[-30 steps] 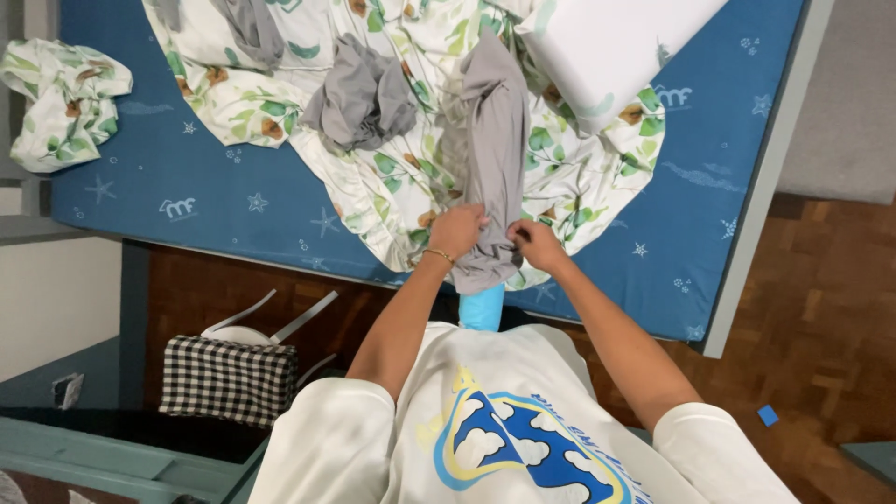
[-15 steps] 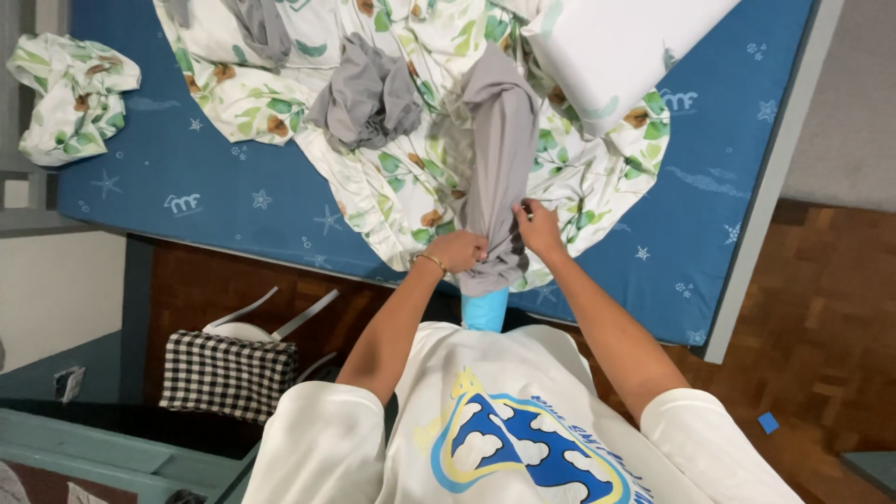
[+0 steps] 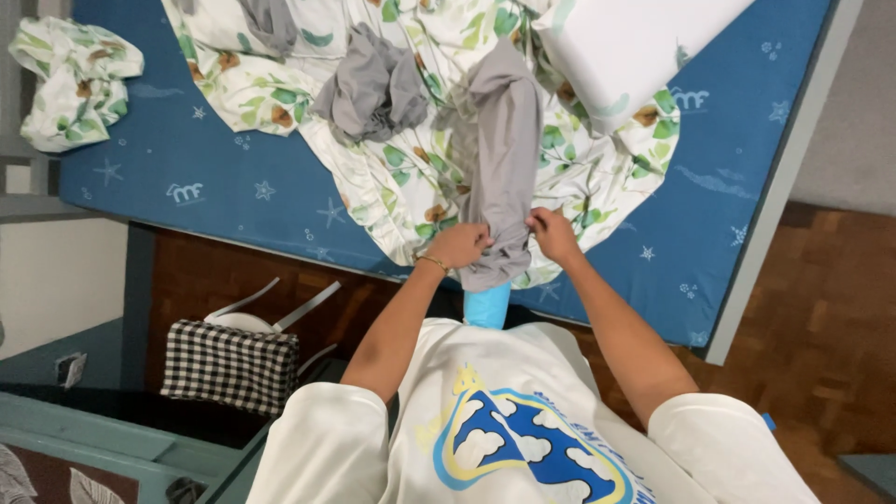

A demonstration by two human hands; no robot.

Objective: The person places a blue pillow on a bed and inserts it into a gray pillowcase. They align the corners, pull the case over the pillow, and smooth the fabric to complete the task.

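Grey cloth [image 3: 501, 140] runs in a long strip from the middle of the bed toward us, and both of our hands grip its near end. Our left hand [image 3: 459, 246] is closed over the left side of the bunched end, with a thin gold bracelet [image 3: 432, 262] on that wrist. Our right hand [image 3: 553, 234] pinches the right side of the same end, fingers curled tight on the fabric. The 2 hands sit close together, just apart, at the near edge of the blue mattress [image 3: 233, 201]. Below the bunched end, a light blue piece [image 3: 487, 305] pokes out between our forearms; we cannot tell what it is.

The cloth lies on top of a white sheet with a green and brown leaf print [image 3: 401, 182], spread crumpled over the mattress. Another grey garment [image 3: 371, 89] lies heaped on the sheet to the left, well apart from our hands. A white pillow [image 3: 625, 47] rests at the upper right. A balled-up leaf-print piece [image 3: 70, 75] sits at the far left corner. On the floor to our left stands a black and white checked box [image 3: 229, 367].
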